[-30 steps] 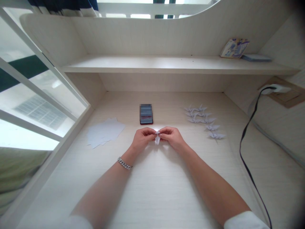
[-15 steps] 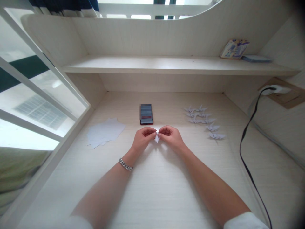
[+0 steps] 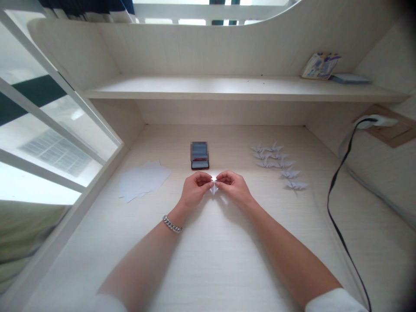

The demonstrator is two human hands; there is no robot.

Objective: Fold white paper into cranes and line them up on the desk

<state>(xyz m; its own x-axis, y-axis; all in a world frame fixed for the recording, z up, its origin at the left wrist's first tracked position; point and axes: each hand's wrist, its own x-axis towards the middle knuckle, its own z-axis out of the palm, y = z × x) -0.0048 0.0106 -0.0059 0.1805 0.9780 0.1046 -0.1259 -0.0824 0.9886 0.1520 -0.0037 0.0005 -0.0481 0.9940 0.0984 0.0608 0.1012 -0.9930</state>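
Observation:
Between my two hands is a small piece of folded white paper [image 3: 213, 189], its pointed lower end showing below the fingertips. My left hand [image 3: 197, 187] pinches its left side between thumb and fingers. On the opposite side my right hand [image 3: 231, 184] grips it the same way. The fingertips cover much of the paper, so its full shape is hidden. Just beyond the hands lies a phone [image 3: 199, 156] with its screen lit and blurred. Several folded paper cranes [image 3: 274, 156] stand in a group to the right.
Loose white paper sheets [image 3: 143, 180] lie overlapping on the left of the desk [image 3: 208, 260]. A black cord [image 3: 331, 190] runs down the right side from a wall socket [image 3: 386, 123]. Above the desk's back, a shelf [image 3: 195, 84] holds a patterned packet [image 3: 320, 66] and a flat bluish item [image 3: 349, 79].
Almost nothing differs. Both hands keep their pinch on the folded paper, whose lower point has shifted very slightly.

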